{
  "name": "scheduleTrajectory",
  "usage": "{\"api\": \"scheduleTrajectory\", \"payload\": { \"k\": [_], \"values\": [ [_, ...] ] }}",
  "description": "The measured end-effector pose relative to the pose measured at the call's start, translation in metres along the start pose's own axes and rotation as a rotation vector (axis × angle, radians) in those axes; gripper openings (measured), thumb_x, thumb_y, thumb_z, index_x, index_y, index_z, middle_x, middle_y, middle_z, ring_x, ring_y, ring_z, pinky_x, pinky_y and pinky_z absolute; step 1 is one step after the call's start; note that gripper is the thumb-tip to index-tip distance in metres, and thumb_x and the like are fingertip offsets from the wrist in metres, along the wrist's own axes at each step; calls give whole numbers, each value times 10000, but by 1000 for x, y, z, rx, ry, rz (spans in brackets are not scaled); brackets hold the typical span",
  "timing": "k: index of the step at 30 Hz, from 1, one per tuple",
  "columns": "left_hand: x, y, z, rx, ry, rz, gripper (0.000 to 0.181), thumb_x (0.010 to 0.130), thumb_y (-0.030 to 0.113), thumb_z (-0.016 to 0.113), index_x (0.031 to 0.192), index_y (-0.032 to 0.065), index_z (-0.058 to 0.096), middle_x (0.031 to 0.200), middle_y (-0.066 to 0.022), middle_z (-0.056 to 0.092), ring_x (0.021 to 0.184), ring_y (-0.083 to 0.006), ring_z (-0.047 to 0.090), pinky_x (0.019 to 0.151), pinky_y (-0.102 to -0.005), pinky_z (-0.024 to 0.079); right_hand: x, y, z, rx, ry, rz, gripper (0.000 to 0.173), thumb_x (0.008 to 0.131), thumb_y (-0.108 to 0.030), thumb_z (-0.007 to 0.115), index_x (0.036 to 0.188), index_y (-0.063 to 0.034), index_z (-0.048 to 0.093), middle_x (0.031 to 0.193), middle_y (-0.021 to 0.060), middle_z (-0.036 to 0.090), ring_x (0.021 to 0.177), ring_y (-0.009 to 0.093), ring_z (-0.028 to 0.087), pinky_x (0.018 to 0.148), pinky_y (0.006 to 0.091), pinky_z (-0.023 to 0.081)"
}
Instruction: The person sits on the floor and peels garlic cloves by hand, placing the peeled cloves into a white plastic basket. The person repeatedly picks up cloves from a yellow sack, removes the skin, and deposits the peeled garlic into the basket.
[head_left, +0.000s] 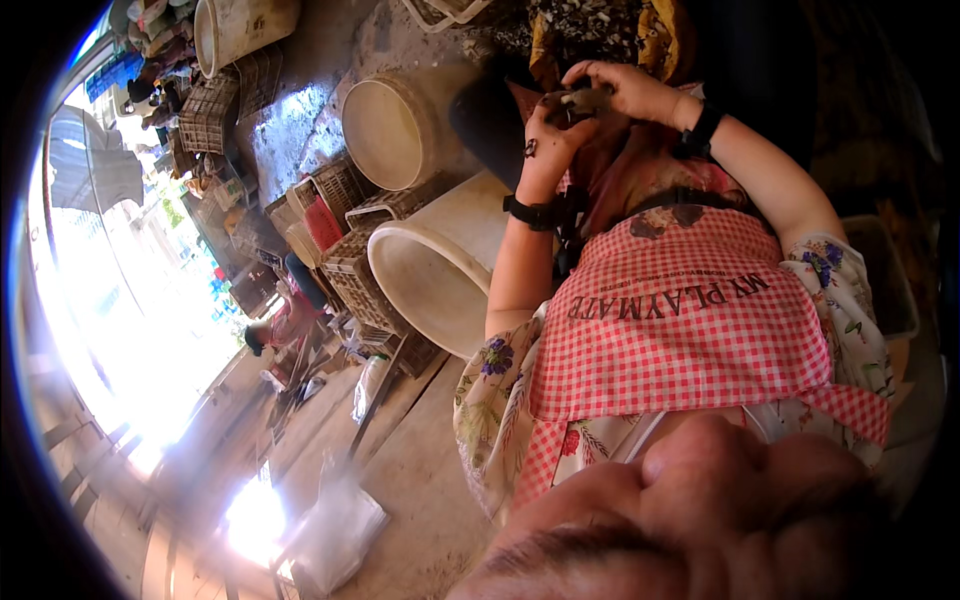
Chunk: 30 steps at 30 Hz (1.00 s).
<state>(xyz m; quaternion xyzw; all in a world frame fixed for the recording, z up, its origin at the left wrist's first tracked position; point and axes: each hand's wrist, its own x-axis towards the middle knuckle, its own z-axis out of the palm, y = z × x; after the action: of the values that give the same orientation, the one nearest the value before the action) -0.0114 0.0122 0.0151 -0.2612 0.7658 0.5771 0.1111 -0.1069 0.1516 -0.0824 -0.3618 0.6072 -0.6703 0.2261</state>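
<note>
My left hand and my right hand meet above my lap. Between their fingers is a small pale object, with something dark beside it at the left fingertips. The fingers partly hide it, so I cannot tell exactly what it is. Dark bits cling to the back of my left hand. Both wrists wear black bands. Just beyond my hands lies an orange-yellow sack with a heap of mixed black and white pieces. A stained red-checked apron covers my front.
A large pale tub stands close to my left arm. Farther left are a round pale basket or bucket and stacked plastic crates. Another person sits beyond them. A white plastic bag lies lower left. Wet floor glistens.
</note>
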Motion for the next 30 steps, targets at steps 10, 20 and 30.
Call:
{"api": "scheduleTrajectory", "payload": {
  "k": [10,20,30],
  "values": [
    [-1,18,7,343,14,-13,458,695,141,745,1055,-63,548,897,-140,674,818,-189,651,707,-286,509,-5,39,-10,168,252,99,465,764,133,456,1165,-90,531,908,-6,536,797,86,489,726,217,404],
    [5,-3,20,634,-27,92,494,697,357,731,935,-34,547,751,-202,644,734,-355,640,646,-399,513,-2,-13,-14,914,63,569,404,935,-329,514,1238,-64,504,737,-48,463,662,38,483,669,256,544],
    [31,-42,23,740,-157,176,438,688,333,725,979,38,586,764,-158,652,754,-326,639,639,-384,512,13,-22,-15,811,53,382,322,902,-118,531,1215,-47,502,900,-4,519,793,57,534,842,312,525]
  ]
}}
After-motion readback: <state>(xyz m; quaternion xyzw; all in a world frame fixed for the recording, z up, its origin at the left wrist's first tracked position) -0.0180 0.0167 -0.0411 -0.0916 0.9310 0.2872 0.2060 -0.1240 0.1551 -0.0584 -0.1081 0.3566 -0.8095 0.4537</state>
